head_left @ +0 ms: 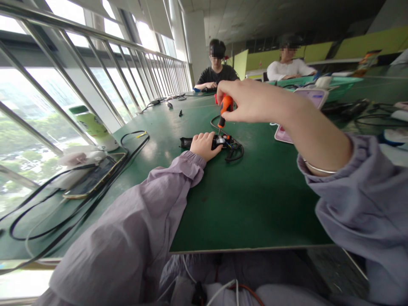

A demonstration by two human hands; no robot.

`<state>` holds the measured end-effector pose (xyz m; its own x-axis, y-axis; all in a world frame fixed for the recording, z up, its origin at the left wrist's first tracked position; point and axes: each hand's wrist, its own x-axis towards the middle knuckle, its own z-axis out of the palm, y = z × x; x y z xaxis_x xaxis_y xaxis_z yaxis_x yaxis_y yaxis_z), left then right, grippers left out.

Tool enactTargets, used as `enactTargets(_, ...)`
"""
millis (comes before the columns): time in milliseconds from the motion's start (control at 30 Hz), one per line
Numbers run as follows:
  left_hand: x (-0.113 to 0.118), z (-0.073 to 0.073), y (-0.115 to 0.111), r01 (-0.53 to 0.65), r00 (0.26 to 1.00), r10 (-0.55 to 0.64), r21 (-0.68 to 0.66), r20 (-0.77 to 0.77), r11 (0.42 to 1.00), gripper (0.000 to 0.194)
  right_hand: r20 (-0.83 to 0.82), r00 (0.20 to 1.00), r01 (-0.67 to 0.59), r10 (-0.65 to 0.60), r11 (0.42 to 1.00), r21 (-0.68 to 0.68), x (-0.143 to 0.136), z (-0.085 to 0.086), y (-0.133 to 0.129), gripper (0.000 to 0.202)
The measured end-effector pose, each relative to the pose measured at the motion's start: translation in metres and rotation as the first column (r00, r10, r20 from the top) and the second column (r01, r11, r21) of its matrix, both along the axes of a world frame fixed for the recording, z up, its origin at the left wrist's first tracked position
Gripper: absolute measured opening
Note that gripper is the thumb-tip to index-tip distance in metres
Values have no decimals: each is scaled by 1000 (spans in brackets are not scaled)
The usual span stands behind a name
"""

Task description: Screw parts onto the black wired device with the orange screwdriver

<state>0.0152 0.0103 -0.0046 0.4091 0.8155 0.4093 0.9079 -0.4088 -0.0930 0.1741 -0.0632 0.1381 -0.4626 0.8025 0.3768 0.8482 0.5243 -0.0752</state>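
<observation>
My right hand [244,100] is wrapped round the orange-and-black handle of a screwdriver [226,106]. The screwdriver points down, its tip at the opened end of a black elongated device [185,143]. Coloured wires and small inner parts show at that end, and a black cable [238,154] curls beside it. Over the device's middle lies my left hand [205,145], fingers closed round it and pressing it to the green table [255,204]. My fingers hide part of the casing, and whether the tip sits in a screw is too small to tell.
On the left are a green bottle [95,127], a phone [95,174] and looping black cables [105,191]. Rightward, a pinkish phone [285,134] lies partly behind my forearm, near a teal basket [346,83]. Two people sit at the far side. A metal railing [127,55] runs along the left.
</observation>
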Motion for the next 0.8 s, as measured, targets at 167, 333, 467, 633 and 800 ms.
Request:
enactTargets(167,1,0,-1,1,1000,-1,1,-2,1000,54,24,1000,-5,5,1000,10,1,-2,4,27)
enactTargets(333,1,1,-1,-2,1000,2,-11,0,1000,53,52,999,1,3,998,-70,1,-4,5,27)
enactTargets(467,2,1,-1,-9,1000,9,-2,-9,1000,53,69,997,-33,32,999,5,0,-2,5,23)
enactTargets(633,2,1,-1,-5,1000,5,-1,-9,1000,54,80,997,5,0,998,-62,-1,-1,1,24)
enactTargets(800,2,1,-1,-1,1000,1,-10,-5,1000,54,83,996,-8,12,999,-49,-1,-1,-1,23)
